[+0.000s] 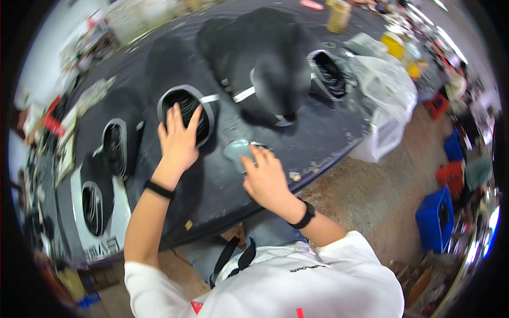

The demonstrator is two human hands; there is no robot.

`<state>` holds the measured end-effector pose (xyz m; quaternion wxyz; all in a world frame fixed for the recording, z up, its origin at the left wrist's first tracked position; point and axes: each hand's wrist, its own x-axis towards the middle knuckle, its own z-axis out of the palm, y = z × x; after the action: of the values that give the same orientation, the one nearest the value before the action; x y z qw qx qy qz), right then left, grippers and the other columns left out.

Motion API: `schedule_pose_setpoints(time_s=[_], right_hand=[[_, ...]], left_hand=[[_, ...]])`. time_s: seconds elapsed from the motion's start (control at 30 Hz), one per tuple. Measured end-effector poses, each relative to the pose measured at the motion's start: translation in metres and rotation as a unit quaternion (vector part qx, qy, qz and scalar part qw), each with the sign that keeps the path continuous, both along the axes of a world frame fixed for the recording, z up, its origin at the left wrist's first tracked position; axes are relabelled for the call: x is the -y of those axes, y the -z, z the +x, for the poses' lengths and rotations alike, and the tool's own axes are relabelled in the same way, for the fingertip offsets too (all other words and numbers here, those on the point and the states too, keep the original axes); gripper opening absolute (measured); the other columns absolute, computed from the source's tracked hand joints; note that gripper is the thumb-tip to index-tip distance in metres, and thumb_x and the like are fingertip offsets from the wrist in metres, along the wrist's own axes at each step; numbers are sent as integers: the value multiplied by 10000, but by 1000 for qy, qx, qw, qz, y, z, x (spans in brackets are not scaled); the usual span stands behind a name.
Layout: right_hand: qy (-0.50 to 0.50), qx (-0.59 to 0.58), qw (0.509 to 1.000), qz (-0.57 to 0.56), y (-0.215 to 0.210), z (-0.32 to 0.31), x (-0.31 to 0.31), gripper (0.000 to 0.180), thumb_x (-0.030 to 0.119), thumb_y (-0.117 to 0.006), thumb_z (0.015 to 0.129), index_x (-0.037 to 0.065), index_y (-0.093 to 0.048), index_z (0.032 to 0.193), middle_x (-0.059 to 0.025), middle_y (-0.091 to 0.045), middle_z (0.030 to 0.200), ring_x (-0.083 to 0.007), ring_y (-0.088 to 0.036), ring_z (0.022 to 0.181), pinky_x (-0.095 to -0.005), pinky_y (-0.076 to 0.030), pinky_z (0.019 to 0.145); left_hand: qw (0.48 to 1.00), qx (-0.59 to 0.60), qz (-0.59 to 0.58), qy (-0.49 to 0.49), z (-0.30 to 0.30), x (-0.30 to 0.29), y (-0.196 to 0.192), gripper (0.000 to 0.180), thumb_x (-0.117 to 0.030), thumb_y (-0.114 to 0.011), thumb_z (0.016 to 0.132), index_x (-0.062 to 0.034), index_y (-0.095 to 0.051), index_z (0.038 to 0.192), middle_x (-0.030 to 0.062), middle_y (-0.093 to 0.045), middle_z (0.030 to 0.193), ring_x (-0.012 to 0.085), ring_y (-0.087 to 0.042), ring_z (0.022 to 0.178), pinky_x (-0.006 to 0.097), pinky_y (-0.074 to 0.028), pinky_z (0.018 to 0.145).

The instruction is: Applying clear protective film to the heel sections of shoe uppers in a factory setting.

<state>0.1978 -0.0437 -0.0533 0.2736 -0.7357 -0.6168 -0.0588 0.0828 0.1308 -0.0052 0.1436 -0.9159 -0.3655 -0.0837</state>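
Note:
My left hand reaches over a stack of nested black pieces that look like hats. Its fingers are spread at the grey-edged oval opening. To its right, my right hand is low over the table, with thumb and fingertips closed on the edge of a translucent, pale blue-green plastic piece. What lies under those fingertips is hidden. Beyond it stands a larger, blurred pile of black hat-like pieces with white bands.
More black stacks stand at the left, one on a white printed sheet. Clear plastic bags hang over the table's right edge. A yellowish roll stands at the back. A blue crate and red stools are on the floor at right.

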Motion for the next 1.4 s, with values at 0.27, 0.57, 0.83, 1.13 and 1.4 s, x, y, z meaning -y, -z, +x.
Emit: schedule_pose_setpoints(time_s=[0.27,0.57,0.83,1.13,1.4], right_hand=[[87,100,991,-6,10,0,-14,325,183,-634,633,-17,-565,880,-218,-559,1063,-315,-517,1013,-361,-418,766],[-2,100,995,22,15,-12,-19,325,194,-630,608,-6,-546,850,-204,-563,1051,-253,-526,856,-314,-418,715],[-64,101,990,71,26,-9,-21,89,112,-571,621,34,-553,659,-172,-616,800,-271,-599,755,-311,-465,623],[-205,71,976,-21,4,-35,30,496,266,-673,619,48,-565,1052,-58,-560,884,-209,-523,863,-323,-410,707],[-229,-55,966,102,0,-41,35,350,66,-652,639,13,-608,982,-58,-574,890,-201,-539,753,-297,-437,637]], left_hand=[[998,-53,-31,-28,14,-1,5,811,-98,-637,685,-84,-200,1368,171,-135,1432,360,-144,1317,620,-167,979],[977,75,-186,78,4,51,-13,896,-262,-695,695,-58,-146,1374,215,-119,1421,384,-128,1311,513,-131,1041],[838,270,-472,-40,-54,98,-32,308,-149,-571,839,43,-527,1076,166,-621,914,198,-621,812,296,-492,696],[757,235,-605,-69,-89,132,-2,256,-142,-478,896,92,-580,880,125,-635,759,140,-623,692,251,-511,634],[463,537,-702,-68,-88,149,17,199,-75,-502,885,91,-548,984,161,-620,897,192,-635,793,276,-526,765]])
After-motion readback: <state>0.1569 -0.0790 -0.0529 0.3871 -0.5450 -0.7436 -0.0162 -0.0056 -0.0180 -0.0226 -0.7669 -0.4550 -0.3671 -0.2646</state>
